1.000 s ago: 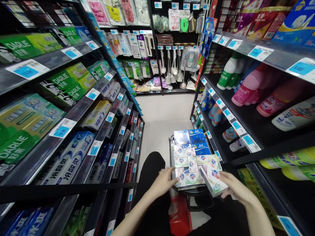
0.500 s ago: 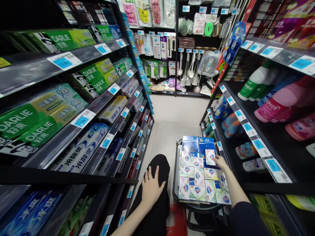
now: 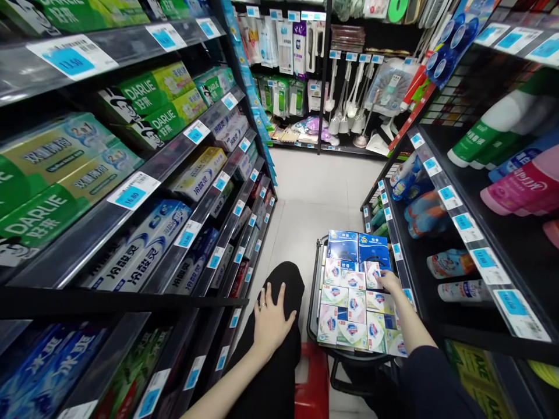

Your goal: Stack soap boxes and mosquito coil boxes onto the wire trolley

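Now, on the right side of the cart [image 3: 312, 317], a soap box [image 3: 372, 271] is grasped by the right hand [image 3: 390, 282], shifted there from the near edge; the soap layer [image 3: 353, 329] is seemingly extended. Left of the cart, the left hand [image 3: 271, 319] is spread on the knee [image 3: 290, 278], gripping nothing.

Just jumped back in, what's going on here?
The person's right hand has its fingers at the edge of a small white box, beside other white boxes and larger blue boxes on a black cart. The left hand lies spread on a dark trouser leg. Stocked shelves stand on both sides.
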{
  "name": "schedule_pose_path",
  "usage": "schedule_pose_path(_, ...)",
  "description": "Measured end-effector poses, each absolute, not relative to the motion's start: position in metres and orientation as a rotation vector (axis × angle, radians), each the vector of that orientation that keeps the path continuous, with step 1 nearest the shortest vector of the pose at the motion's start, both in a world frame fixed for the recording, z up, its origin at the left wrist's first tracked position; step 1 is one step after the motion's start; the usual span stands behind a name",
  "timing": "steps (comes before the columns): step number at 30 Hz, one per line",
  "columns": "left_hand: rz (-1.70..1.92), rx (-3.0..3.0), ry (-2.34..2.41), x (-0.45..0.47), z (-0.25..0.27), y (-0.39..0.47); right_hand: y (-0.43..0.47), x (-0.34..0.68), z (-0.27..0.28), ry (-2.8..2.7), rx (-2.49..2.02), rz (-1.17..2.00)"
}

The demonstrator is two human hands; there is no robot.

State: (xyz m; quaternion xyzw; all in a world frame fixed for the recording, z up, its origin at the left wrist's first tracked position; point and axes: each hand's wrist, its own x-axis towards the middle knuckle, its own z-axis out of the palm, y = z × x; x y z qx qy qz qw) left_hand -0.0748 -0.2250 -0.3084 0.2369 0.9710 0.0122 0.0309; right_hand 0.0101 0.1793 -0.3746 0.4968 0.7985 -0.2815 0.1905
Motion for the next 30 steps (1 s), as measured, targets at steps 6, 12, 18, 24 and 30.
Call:
schedule_pose_path(6,0.061,0.714,2.988,-0.075,-0.307,-0.226,0.175,-0.01,-0.369,2.403,1.217,-0.696)
schedule_pose_path(12,0.076,0.706,2.976,-0.075,-0.308,-0.225,0.173,-0.012,-0.366,2.416,1.148,-0.642)
schedule_pose_path(18,0.091,0.699,2.973,-0.075,-0.309,-0.225,0.171,-0.005,-0.362,2.439,1.115,-0.65)
schedule_pose_path(24,0.06,0.704,2.974,-0.074,-0.31,-0.225,0.169,-0.003,-0.36,2.437,1.122,-0.681)
schedule_pose_path(30,0.023,0.719,3.006,-0.076,-0.31,-0.225,0.164,-0.001,-0.342,2.482,1.228,-0.713)
